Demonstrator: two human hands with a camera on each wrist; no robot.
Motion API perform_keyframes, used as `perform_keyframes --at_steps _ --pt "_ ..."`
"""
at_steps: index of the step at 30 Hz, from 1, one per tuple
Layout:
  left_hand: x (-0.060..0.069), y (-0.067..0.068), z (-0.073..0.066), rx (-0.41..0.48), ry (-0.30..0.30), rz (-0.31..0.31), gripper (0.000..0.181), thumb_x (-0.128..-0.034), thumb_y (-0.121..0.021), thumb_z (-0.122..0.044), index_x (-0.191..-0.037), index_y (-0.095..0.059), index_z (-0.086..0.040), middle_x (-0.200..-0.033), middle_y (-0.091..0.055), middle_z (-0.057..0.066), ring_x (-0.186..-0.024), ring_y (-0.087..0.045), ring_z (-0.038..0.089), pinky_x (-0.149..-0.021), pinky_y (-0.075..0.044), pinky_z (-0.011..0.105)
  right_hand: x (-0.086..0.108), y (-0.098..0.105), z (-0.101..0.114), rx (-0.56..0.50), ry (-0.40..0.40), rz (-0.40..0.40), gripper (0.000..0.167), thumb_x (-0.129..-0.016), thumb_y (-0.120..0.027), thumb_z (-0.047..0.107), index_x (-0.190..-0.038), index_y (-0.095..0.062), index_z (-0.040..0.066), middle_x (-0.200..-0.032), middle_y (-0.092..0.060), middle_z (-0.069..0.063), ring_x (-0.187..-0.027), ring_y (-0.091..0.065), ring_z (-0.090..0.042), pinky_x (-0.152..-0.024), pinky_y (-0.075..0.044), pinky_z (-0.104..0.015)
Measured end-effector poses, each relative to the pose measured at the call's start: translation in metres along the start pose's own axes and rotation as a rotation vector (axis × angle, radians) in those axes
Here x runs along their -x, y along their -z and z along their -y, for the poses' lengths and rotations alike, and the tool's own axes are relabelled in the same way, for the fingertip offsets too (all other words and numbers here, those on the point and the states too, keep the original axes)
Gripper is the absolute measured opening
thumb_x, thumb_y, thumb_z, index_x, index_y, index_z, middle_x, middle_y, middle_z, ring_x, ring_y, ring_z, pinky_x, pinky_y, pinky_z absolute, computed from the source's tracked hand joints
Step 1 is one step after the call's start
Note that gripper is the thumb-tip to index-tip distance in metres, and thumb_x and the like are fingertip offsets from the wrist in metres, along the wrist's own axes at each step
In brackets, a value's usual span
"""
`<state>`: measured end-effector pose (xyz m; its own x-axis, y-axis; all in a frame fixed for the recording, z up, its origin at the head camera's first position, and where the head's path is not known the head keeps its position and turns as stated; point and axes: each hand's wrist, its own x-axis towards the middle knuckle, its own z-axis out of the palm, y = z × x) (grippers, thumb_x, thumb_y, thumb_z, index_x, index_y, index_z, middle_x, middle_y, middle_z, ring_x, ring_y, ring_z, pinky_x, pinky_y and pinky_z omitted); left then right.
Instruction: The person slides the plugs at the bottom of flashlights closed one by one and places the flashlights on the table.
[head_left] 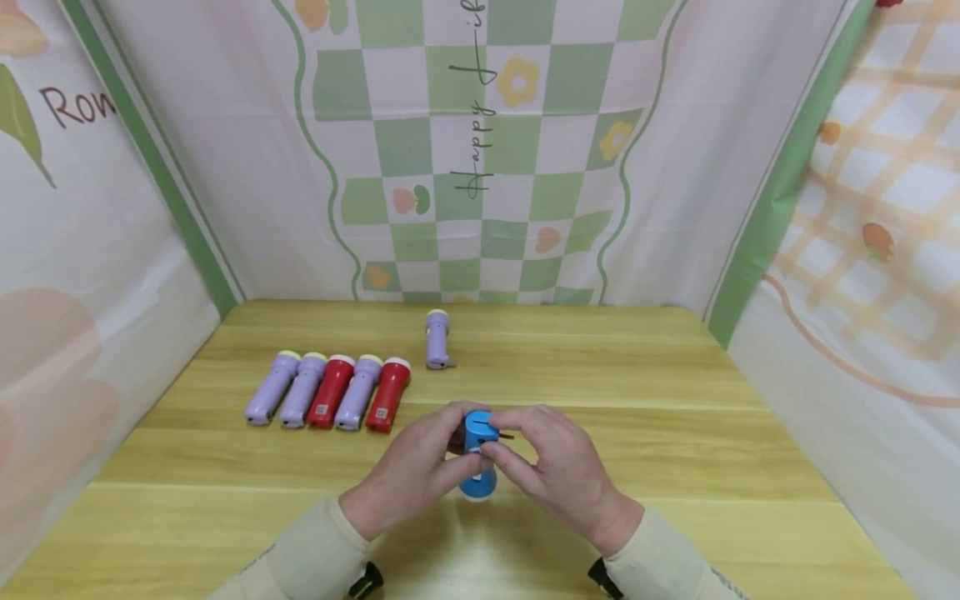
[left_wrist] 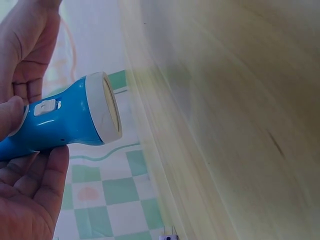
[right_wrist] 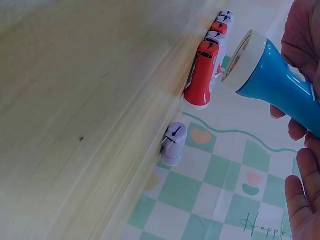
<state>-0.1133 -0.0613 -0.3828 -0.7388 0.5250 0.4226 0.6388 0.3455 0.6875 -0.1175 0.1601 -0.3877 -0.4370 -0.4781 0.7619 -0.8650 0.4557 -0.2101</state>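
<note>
A blue flashlight [head_left: 478, 485] with a white rim is held upside down, its lens end toward the tabletop. My left hand [head_left: 420, 454] grips its body, the thumb across the front near the white switch [left_wrist: 46, 107]. At the raised tail end, my right hand [head_left: 558, 467] pinches with thumb and index finger. Dark plug prongs [head_left: 507, 436] stick out sideways there, beside the right fingertips. In the left wrist view, the white lens rim [left_wrist: 105, 107] hangs free of the table. The flashlight's tail is out of sight in both wrist views.
To the left lies a slanted row of several flashlights, purple [head_left: 272, 390] and red [head_left: 389, 396], lens ends away from me. One purple flashlight [head_left: 437, 340] lies apart farther back, prongs out at its base. Patterned curtains [head_left: 480, 150] enclose the wooden table [head_left: 637, 358].
</note>
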Motion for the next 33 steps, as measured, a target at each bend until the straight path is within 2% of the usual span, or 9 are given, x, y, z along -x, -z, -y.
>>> perform_keyframes --at_steps 9,25,33 --pt "0.0008 -0.0007 0.0 0.018 -0.029 -0.009 0.037 -0.1009 -0.071 -0.022 -0.133 -0.057 -0.012 -0.114 -0.07 -0.005 -0.097 -0.069 0.005 -0.088 -0.06 0.022 -0.0037 0.0003 -0.0006 -0.042 0.062 -0.041 0.031 -0.103 -0.067 0.035 -0.119 -0.07 0.009 -0.112 -0.076 0.002 -0.1 -0.073 -0.014 -0.096 -0.056 -0.025" --pt "0.002 -0.0004 -0.0015 -0.024 -0.069 -0.015 0.033 -0.102 -0.069 -0.023 -0.131 -0.057 -0.014 -0.111 -0.071 -0.006 -0.093 -0.068 0.003 -0.086 -0.06 0.021 -0.0068 0.004 0.0018 -0.099 0.083 -0.058 0.024 -0.1 -0.071 0.03 -0.114 -0.073 0.01 -0.108 -0.078 0.0 -0.096 -0.074 -0.015 -0.093 -0.057 -0.023" --pt "0.0018 0.0001 -0.004 -0.028 -0.064 -0.024 0.033 -0.1014 -0.071 -0.021 -0.131 -0.058 -0.013 -0.111 -0.072 -0.005 -0.092 -0.068 0.002 -0.085 -0.06 0.021 -0.0072 0.0046 0.0024 -0.128 0.077 -0.059 0.024 -0.1 -0.072 0.028 -0.115 -0.074 0.01 -0.107 -0.078 0.0 -0.096 -0.074 -0.015 -0.093 -0.057 -0.022"
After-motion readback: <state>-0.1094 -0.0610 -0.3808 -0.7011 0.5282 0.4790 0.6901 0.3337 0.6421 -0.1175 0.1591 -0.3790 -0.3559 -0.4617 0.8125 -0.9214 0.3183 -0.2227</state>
